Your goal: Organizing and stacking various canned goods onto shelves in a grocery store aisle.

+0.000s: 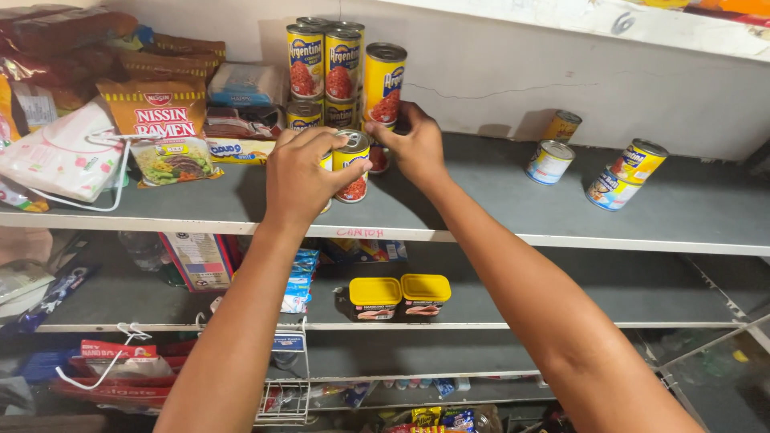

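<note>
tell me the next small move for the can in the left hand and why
Probably slide that yellow-and-red can back toward the stacked cans by the wall. The left hand grips it near the front of the grey shelf, apart from the stack, while the right hand touches a can at the stack's base, as if steadying it.

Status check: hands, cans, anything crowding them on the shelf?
Left hand gripping front can on the grey shelf. Right hand on a low can in the stack. Noodle packets close left; loose cans well right.
</note>
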